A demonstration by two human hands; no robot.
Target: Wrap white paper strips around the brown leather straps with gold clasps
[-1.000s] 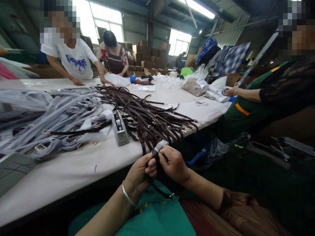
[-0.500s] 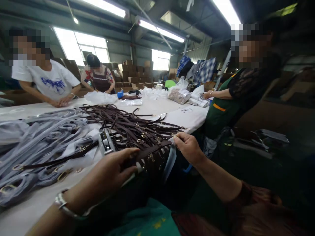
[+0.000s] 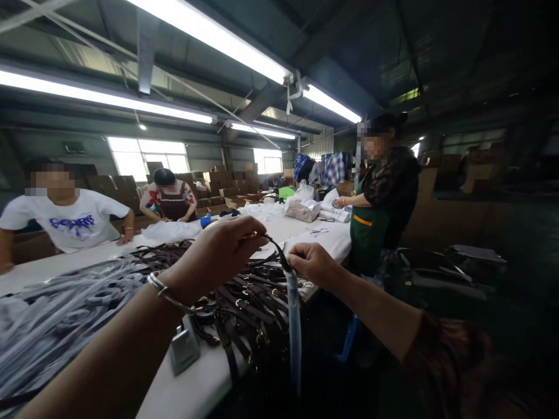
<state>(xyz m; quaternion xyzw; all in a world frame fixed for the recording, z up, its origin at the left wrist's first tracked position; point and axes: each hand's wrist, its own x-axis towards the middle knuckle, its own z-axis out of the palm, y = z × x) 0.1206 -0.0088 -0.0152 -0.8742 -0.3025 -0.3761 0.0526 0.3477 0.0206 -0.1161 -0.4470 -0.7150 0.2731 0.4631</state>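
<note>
A dark brown strap [image 3: 278, 247] arches between my two hands, its lower length inside a translucent plastic sleeve [image 3: 294, 326] that hangs past the table edge. My left hand [image 3: 227, 247], with a silver bangle at the wrist, pinches the strap's upper end, where a bit of gold metal shows. Closed at the mouth of the sleeve is my right hand [image 3: 312, 263]. Beneath them lies a pile of dark straps with gold buckles [image 3: 244, 302]. To its left spreads a heap of straps in pale plastic sleeves [image 3: 82, 314].
A grey metal dispenser [image 3: 184, 346] stands on the white table [image 3: 192, 390] below my left forearm. Across the table are two people, and a person in a green apron [image 3: 369, 230] stands at the right. A bagged bundle [image 3: 302, 209] lies farther back.
My left hand has risen and moved right with the strap end, closer to my right hand. The sleeve now hangs straighter. The view has tilted upward.
</note>
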